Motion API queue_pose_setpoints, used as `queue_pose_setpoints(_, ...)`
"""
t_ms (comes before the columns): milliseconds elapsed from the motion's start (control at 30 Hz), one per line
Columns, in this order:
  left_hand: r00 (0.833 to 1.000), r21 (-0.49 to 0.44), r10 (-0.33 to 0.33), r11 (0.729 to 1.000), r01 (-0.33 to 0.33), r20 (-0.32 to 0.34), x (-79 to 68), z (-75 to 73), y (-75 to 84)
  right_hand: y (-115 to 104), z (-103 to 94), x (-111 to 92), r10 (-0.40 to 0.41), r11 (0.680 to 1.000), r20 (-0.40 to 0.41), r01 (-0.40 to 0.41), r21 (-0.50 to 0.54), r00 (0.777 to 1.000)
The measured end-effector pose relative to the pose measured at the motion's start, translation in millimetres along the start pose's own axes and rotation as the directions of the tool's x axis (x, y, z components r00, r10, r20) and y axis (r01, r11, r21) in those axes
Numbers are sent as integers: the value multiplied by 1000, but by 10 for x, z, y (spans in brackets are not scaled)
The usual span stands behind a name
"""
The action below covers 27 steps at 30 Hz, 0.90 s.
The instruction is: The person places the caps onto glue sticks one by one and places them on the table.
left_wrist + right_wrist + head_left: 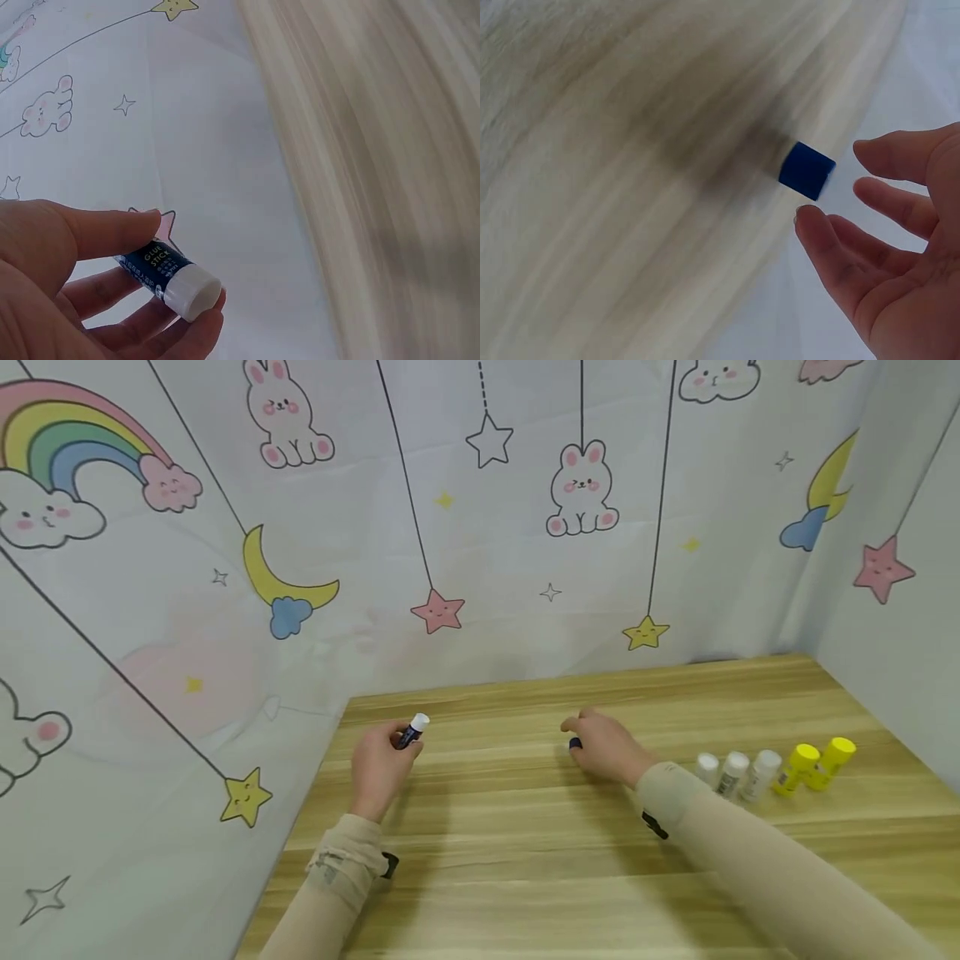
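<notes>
My left hand (pixel 381 766) grips a glue stick (pixel 156 268) with a dark blue label and a white cap. In the head view it is held over the left part of the wooden table, white end pointing up and right. My right hand (pixel 607 748) is over the middle of the table, its thumb and fingers spread apart. Just off those fingertips is a small dark blue cap (pixel 807 171), which the right wrist view shows apart from the fingers. In the head view the hand partly hides this cap.
Right of my right forearm stand three white glue sticks (pixel 732 773) and two yellow ones (pixel 798 768) in a row on the wooden table (pixel 510 877). A white curtain (pixel 510 552) printed with rabbits and stars hangs along the back and both sides.
</notes>
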State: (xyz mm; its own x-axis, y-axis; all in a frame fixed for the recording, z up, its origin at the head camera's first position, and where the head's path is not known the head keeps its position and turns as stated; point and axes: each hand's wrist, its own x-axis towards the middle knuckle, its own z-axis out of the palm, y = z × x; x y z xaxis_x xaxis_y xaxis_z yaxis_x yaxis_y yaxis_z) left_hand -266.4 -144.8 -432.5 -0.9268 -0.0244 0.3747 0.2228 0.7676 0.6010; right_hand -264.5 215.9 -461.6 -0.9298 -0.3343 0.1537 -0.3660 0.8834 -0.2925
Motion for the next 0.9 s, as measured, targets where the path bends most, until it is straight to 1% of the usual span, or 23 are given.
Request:
queue_pose_setpoints(200, 999, 3, 52, 999, -52, 5, -82, -25, 114, 23, 119, 0, -9, 1000, 5, 9, 23, 1000)
queue_pose_setpoints(300, 998, 8, 67, 998, -67, 11, -120, -36, 156, 33, 158, 7, -18, 1000, 3, 18, 25, 1000)
queue_pose_setpoints(467, 996, 5, 87, 996, -87, 15, -172, -35, 243, 19, 181, 23, -41, 999, -37, 42, 22, 998)
queue_pose_setpoints(567, 994, -1, 104, 995, -104, 16, -217, -12, 313, -67, 140, 9, -51, 997, -72, 55, 57, 996)
queue_pose_setpoints(667, 992, -19, 121, 992, -121, 26, -276, 28, 386, -207, 66, -19, -68, 992, -108, 79, 102, 992)
queue_pose_setpoints(800, 987, -22, 150, 989, -149, 52, -349, 97, 465, -384, -25, -68, -95, 982, -151, 118, 150, 984)
queue_pose_setpoints(900, 984, -13, 171, 985, -170, 59, -391, 142, 513, -478, -64, -97, -113, 973, -180, 146, 180, 977)
